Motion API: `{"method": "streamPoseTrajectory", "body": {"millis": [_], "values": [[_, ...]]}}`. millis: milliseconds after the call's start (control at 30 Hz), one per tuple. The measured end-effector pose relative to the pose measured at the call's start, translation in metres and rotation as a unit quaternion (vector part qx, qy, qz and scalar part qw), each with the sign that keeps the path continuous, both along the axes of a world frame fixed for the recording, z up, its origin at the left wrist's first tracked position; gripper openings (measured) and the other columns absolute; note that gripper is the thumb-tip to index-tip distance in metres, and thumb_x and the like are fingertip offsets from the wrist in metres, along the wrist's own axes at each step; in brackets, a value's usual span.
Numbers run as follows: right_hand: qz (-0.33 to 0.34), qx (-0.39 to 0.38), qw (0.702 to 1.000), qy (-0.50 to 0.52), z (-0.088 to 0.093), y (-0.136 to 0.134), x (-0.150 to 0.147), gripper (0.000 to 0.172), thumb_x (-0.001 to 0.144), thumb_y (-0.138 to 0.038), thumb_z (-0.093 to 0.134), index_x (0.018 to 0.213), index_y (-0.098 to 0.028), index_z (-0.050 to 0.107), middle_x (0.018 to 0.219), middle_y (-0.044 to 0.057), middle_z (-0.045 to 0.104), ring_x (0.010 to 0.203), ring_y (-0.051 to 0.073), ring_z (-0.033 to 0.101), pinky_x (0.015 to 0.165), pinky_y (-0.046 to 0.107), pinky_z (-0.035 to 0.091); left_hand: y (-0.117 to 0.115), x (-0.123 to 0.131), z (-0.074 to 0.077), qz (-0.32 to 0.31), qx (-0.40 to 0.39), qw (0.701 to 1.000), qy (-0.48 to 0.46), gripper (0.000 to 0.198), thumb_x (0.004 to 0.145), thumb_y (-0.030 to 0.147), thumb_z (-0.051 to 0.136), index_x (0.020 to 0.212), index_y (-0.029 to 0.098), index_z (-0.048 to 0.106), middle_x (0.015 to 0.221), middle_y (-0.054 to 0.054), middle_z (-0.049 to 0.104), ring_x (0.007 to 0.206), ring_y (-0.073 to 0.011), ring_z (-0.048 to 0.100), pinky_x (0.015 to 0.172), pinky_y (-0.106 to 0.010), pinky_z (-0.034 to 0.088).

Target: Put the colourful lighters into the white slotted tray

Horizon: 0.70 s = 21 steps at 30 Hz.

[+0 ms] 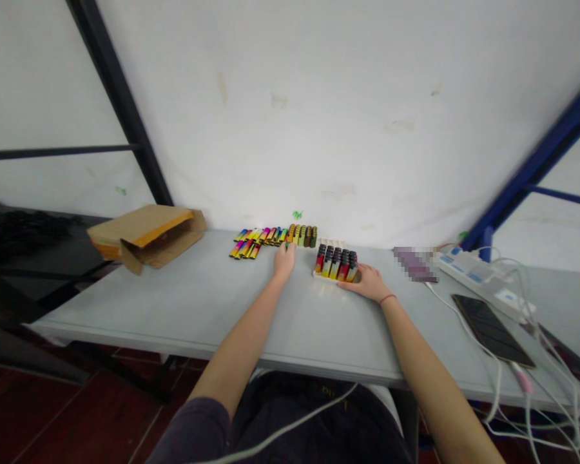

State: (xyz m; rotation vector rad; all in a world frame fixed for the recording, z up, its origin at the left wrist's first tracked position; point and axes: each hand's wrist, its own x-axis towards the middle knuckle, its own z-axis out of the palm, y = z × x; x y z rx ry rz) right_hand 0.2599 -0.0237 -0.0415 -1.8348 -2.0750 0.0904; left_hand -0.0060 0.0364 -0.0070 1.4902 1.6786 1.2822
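The left hand (284, 261) is being held half closed at the near edge of the loose lighters (248, 244), with the fingers curling downward; whether a lighter is being gripped cannot be told, since the contact is being hidden by the fingers. The right hand (368, 283) is being kept open and flat on the grey folding table (174, 309), with nothing being gripped, and its fingers are being rested against a white plastic tray (325, 275).

Between the 2 hands, the tray is being used to hold a tight block of upright lighters (336, 263) with dark heads and glossy multicoloured bodies. Behind the left hand, a row of olive and amber lighters (302, 236) is being stood near the white wall (348, 129). Such slim, slick bodies are best being taken by their sides with light fingertip pressure, so that neighbouring lighters are not being scattered.

To the left, a folded cardboard box (147, 235) with a yellow inner edge is being left open. To the right, a white power strip (473, 274), a dark-screened phone (490, 328) and trailing white cables (497, 380) are being kept on the tabletop.
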Motion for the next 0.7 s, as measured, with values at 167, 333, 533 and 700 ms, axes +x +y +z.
{"method": "streamPoseTrajectory", "body": {"millis": [167, 333, 533, 700], "values": [[0.011, 0.006, 1.0, 0.007, -0.0007, 0.001, 0.0013, 0.068, 0.074, -0.068, 0.07, 0.122, -0.02, 0.067, 0.129, 0.014, 0.069, 0.12, 0.036, 0.062, 0.101, 0.05, 0.047, -0.0056, 0.0009, -0.0017, -0.012, -0.004, 1.0, 0.012, 0.024, 0.095, 0.035, 0.048, 0.094, 0.019, 0.066, 0.1, -0.01, 0.074, 0.102, -0.0256, 0.067, 0.089, -0.031, 0.05], [0.024, 0.013, 1.0, 0.008, -0.0015, 0.002, 0.003, 0.067, 0.073, -0.068, 0.072, 0.12, -0.02, 0.068, 0.127, 0.015, 0.07, 0.118, 0.036, 0.063, 0.1, 0.049, 0.048, -0.0086, 0.0016, -0.0005, -0.027, 0.003, 1.0, 0.016, 0.023, 0.095, 0.032, 0.047, 0.092, 0.018, 0.065, 0.1, -0.01, 0.074, 0.102, -0.0257, 0.067, 0.088, -0.031, 0.049], [0.027, 0.016, 0.999, 0.009, -0.0036, 0.0027, 0.0051, 0.07, 0.073, -0.069, 0.071, 0.123, -0.02, 0.067, 0.129, 0.015, 0.069, 0.12, 0.036, 0.062, 0.102, 0.05, 0.047, -0.0004, 0.002, -0.0047, 0.003, 0.011, 1.0, 0.014, 0.025, 0.095, 0.028, 0.042, 0.094, 0.018, 0.066, 0.106, -0.012, 0.074, 0.109, -0.0271, 0.065, 0.092, -0.032, 0.049], [0.03, 0.025, 0.999, 0.018, -0.0035, 0.0022, 0.0048, 0.066, 0.073, -0.065, 0.074, 0.122, -0.022, 0.068, 0.127, 0.013, 0.071, 0.119, 0.036, 0.063, 0.101, 0.047, 0.048, -0.0037, 0.0006, -0.007, -0.02, 0.001, 0.999, 0.028, 0.025, 0.097, 0.037, 0.043, 0.095, 0.02, 0.061, 0.1, -0.011, 0.073, 0.102, -0.027, 0.068, 0.089, -0.033, 0.05]]}}
